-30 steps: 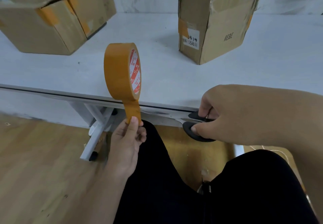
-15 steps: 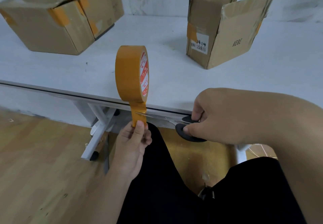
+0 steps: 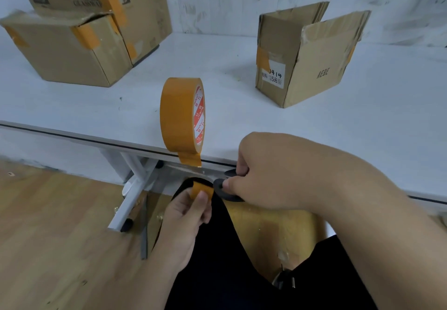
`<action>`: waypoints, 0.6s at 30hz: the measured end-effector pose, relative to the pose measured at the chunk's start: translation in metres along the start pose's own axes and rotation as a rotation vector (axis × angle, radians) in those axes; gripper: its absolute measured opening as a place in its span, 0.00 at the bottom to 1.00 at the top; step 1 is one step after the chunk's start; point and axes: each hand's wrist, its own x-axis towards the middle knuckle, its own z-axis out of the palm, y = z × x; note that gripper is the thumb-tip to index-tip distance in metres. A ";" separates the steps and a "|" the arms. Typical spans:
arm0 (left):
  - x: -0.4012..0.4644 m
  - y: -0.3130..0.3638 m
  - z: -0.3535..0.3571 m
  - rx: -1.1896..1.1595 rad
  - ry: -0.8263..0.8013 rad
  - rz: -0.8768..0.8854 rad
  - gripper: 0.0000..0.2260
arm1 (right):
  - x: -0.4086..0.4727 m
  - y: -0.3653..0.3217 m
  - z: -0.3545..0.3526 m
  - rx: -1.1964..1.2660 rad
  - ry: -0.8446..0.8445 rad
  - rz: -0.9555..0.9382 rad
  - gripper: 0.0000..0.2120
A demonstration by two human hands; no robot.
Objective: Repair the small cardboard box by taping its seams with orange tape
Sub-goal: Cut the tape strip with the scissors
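Note:
The orange tape roll [image 3: 179,116] stands on edge at the front rim of the white table [image 3: 242,121], a short tail hanging below it. My left hand [image 3: 186,217] pinches a separate short piece of orange tape [image 3: 202,188] just under that tail. My right hand [image 3: 271,171] grips black-handled scissors [image 3: 225,192], their blades reaching left between the tail and the piece. The small cardboard box [image 3: 309,60] sits further back on the right, top flaps up, with orange tape on its left corner and a white label.
Two larger cardboard boxes with orange tape patches, one in front [image 3: 72,50] and one behind [image 3: 135,7], stand at the back left. A white table leg [image 3: 135,188] slants down to the wooden floor [image 3: 60,237]. My black-trousered knees fill the bottom.
The strip that joined the roll to my left hand is now cut. My left hand has dropped slightly with the loose piece, and the scissors have closed across the tape.

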 end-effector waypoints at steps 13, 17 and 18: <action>-0.019 0.053 0.018 0.396 -0.391 -0.017 0.22 | -0.038 0.086 -0.042 0.155 0.008 0.096 0.07; -0.025 0.074 0.044 0.368 -0.445 -0.010 0.21 | -0.030 0.104 -0.035 0.165 0.183 0.166 0.06; -0.026 0.079 0.049 0.383 -0.437 0.015 0.22 | -0.027 0.105 -0.031 0.159 0.205 0.172 0.06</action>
